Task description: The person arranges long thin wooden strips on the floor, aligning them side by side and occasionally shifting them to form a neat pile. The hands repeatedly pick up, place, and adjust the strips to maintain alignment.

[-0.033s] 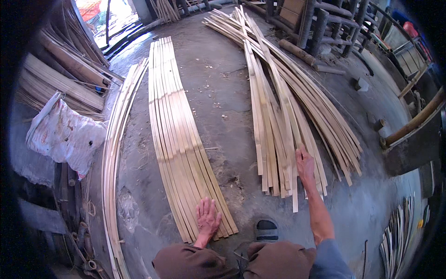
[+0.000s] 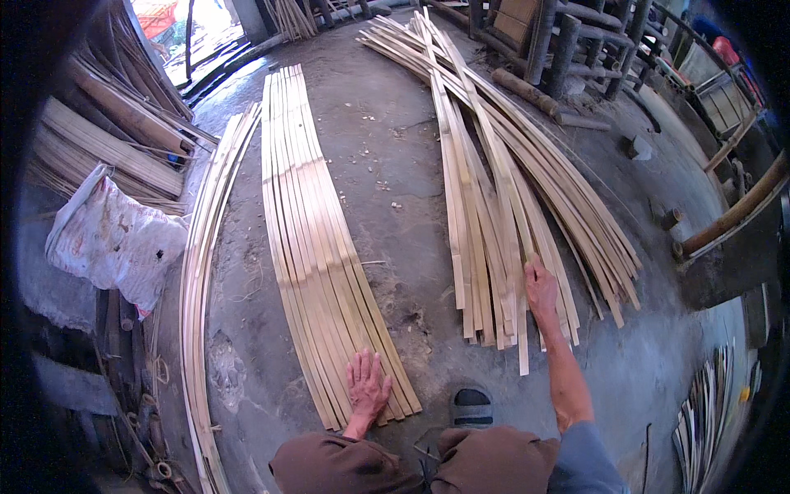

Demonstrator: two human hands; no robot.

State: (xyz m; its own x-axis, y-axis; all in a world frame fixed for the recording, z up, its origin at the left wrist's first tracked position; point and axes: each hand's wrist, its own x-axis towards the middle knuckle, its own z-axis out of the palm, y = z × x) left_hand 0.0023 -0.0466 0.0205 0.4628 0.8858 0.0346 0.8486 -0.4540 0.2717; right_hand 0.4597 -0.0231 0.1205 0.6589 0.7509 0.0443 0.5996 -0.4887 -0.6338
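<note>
My left hand (image 2: 368,389) lies flat, fingers stretched, on the near end of a row of pale bamboo strips (image 2: 314,239). These strips lie side by side on the floor, running away from me. To the right, my right hand (image 2: 541,290) is closed at the near part of a looser, fanned-out pile of bamboo strips (image 2: 485,247). A strip in that pile runs into its grip; the fingertips are partly hidden. Several strips cross one another toward the far end of this pile.
A narrow bundle of long strips (image 2: 204,247) lies at the left, beside a white sack (image 2: 119,235). Stacked slats (image 2: 107,148) stand behind it. A wooden frame (image 2: 568,49) and short logs (image 2: 527,92) are far right. Thin strips (image 2: 704,416) lie near right. A sandal (image 2: 472,407) shows between my knees.
</note>
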